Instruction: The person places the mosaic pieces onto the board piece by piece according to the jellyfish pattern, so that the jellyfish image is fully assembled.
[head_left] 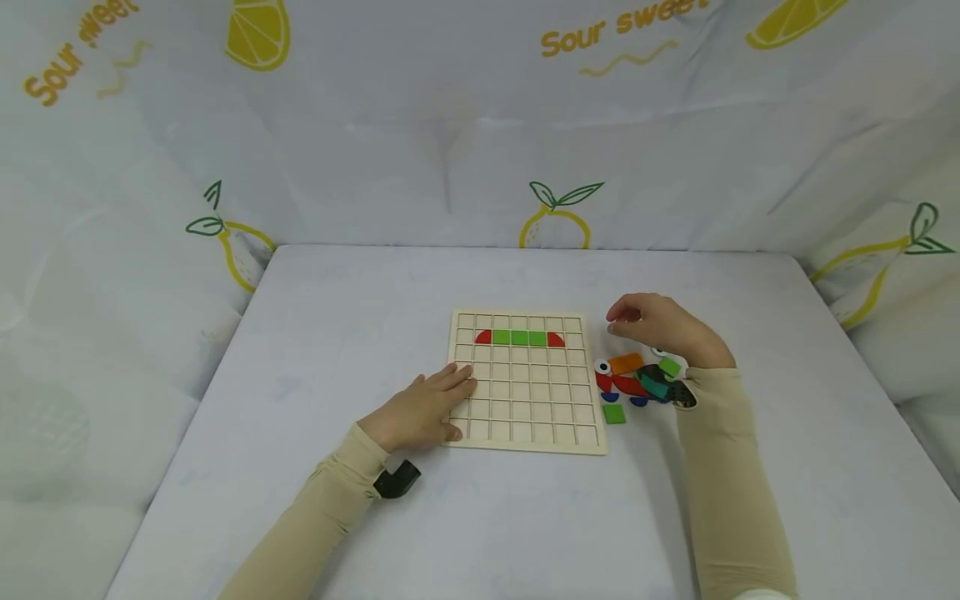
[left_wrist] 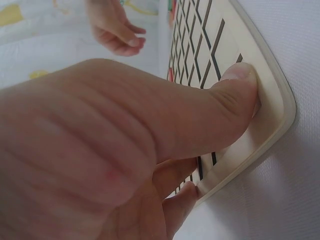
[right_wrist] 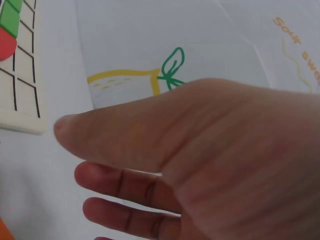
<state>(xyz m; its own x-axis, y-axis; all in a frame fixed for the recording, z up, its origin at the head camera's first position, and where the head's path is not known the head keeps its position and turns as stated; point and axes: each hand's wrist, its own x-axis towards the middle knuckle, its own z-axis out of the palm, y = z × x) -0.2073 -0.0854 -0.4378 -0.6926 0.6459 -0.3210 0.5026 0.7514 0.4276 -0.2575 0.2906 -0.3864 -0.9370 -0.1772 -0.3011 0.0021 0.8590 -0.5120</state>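
A wooden grid board (head_left: 521, 408) lies on the white table. Near its far edge a row of green squares (head_left: 519, 337) sits in the grid, with a red rounded piece (head_left: 484, 337) at the left end and another red rounded piece (head_left: 556, 340) at the right. My left hand (head_left: 423, 410) rests on the board's left side with fingers spread; in the left wrist view its thumb (left_wrist: 237, 95) presses the rim. Just right of the board, my right hand (head_left: 663, 325) hovers with loosely bent fingers, and the right wrist view shows nothing between thumb and fingers.
Loose pieces lie beside the board's right edge: an orange rectangle (head_left: 626, 363), a red piece (head_left: 630, 385), a teal piece (head_left: 655, 385), a round eye piece (head_left: 602, 367) and a green square (head_left: 614, 413), among others. White lemon-printed cloth (head_left: 375, 167) hangs behind the table.
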